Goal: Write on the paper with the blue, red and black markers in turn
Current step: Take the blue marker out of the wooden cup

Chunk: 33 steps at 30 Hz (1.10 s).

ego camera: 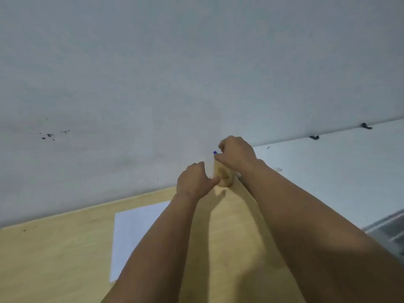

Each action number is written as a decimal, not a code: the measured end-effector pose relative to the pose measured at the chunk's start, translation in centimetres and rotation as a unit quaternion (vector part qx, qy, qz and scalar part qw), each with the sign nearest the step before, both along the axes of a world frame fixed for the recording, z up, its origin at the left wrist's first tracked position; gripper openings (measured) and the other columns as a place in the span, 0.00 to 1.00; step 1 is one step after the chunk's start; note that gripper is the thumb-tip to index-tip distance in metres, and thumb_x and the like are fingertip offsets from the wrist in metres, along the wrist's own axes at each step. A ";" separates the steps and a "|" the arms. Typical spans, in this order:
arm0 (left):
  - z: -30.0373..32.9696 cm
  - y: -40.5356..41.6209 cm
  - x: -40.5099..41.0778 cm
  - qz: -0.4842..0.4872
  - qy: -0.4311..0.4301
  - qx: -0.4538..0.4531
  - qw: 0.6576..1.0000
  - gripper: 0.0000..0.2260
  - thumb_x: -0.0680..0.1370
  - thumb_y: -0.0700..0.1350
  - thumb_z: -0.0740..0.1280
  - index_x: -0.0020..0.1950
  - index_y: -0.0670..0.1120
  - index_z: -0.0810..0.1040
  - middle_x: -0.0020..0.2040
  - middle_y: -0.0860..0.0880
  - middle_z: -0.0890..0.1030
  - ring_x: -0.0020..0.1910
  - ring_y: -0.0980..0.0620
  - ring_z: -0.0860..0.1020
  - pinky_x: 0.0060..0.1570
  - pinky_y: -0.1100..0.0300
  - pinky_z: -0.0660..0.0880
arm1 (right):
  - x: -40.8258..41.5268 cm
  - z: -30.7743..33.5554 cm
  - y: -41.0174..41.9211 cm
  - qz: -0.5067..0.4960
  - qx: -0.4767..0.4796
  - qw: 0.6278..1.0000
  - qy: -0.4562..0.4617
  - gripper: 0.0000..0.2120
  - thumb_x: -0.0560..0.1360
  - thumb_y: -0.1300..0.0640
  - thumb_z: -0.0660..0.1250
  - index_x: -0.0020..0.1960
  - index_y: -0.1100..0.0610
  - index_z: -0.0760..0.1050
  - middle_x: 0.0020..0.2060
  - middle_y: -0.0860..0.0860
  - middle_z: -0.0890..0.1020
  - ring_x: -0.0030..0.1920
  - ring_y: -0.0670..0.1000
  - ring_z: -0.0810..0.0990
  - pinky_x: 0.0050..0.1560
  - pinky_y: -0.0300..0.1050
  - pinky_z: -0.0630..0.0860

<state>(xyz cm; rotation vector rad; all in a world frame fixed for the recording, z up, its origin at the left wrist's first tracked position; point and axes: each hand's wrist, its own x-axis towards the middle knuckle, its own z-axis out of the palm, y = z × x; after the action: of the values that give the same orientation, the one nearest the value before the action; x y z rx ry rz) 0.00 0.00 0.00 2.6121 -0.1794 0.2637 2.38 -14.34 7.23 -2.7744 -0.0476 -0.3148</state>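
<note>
A white sheet of paper lies on the wooden table, partly hidden under my left forearm. At the table's far corner stands a tan pen holder. My left hand grips the holder's left side, thumb pressed on it. My right hand is just above the holder, fingers pinched on a blue marker; only the marker's blue end shows beside my fingertips. Red and black markers are not visible; the hands hide the holder's contents.
A pale grey wall with dark specks rises right behind the table's far edge. To the right is a white ledge with two small black clips. A grey striped surface shows at the right edge.
</note>
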 end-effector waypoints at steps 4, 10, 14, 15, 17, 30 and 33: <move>-1.6 -2.2 2.8 0.004 0.020 -0.074 0.997 0.30 0.72 0.64 0.72 0.63 0.43 0.76 0.58 0.46 0.82 0.58 0.43 0.80 0.52 0.50 0.76 | 3.4 -0.4 0.8 0.003 -0.065 0.998 0.006 0.16 0.77 0.48 0.72 0.62 0.54 0.82 0.55 0.50 0.86 0.56 0.56 0.84 0.58 0.51 0.79; -3.8 -4.4 5.2 0.025 0.021 -0.171 0.985 0.17 0.69 0.58 0.73 0.50 0.49 0.78 0.43 0.51 0.83 0.42 0.47 0.81 0.40 0.53 0.78 | 5.8 -1.4 1.0 -0.019 -0.135 0.990 0.020 0.08 0.78 0.56 0.70 0.56 0.54 0.77 0.43 0.49 0.79 0.47 0.56 0.80 0.55 0.52 0.67; -4.5 -5.4 5.0 0.022 0.015 -0.234 0.972 0.09 0.75 0.48 0.70 0.52 0.47 0.80 0.43 0.52 0.83 0.41 0.48 0.80 0.35 0.61 0.70 | 6.2 -3.0 0.7 -0.030 -0.139 0.989 0.035 0.05 0.78 0.62 0.67 0.51 0.54 0.72 0.36 0.47 0.72 0.44 0.56 0.78 0.56 0.52 0.65; -4.5 -5.5 5.0 0.022 0.011 -0.245 0.969 0.09 0.76 0.48 0.70 0.54 0.47 0.81 0.44 0.51 0.84 0.42 0.48 0.81 0.35 0.61 0.70 | 6.3 -3.3 0.6 -0.033 -0.133 0.990 0.035 0.05 0.78 0.62 0.66 0.50 0.54 0.72 0.36 0.47 0.71 0.44 0.56 0.77 0.56 0.53 0.65; -4.6 -5.7 5.1 0.020 0.012 -0.259 0.966 0.09 0.76 0.47 0.71 0.54 0.46 0.81 0.46 0.50 0.85 0.43 0.49 0.81 0.36 0.65 0.70 | 6.5 -3.7 0.4 -0.038 -0.119 0.992 0.034 0.05 0.78 0.62 0.66 0.50 0.53 0.73 0.36 0.47 0.72 0.44 0.56 0.78 0.57 0.53 0.66; 0.9 -0.3 0.4 0.055 0.002 -0.161 0.985 0.25 0.78 0.54 0.70 0.72 0.44 0.77 0.67 0.45 0.82 0.64 0.44 0.80 0.62 0.52 0.74 | -0.3 4.5 -0.2 -0.019 0.217 0.965 -0.148 0.08 0.75 0.54 0.71 0.44 0.59 0.84 0.37 0.53 0.86 0.39 0.56 0.83 0.44 0.50 0.81; 3.4 3.0 -2.6 0.079 -0.023 -0.160 0.984 0.20 0.79 0.53 0.67 0.69 0.46 0.81 0.66 0.49 0.83 0.64 0.46 0.80 0.63 0.52 0.75 | -3.4 4.6 1.5 -0.001 0.312 0.941 -0.131 0.11 0.79 0.55 0.71 0.41 0.60 0.81 0.32 0.51 0.80 0.35 0.54 0.76 0.40 0.45 0.74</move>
<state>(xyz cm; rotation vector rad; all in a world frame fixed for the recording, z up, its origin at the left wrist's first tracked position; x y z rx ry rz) -2.62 3.03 3.41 2.3044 0.0533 0.3750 -1.02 -12.82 11.87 -2.0917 -0.0076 -0.5849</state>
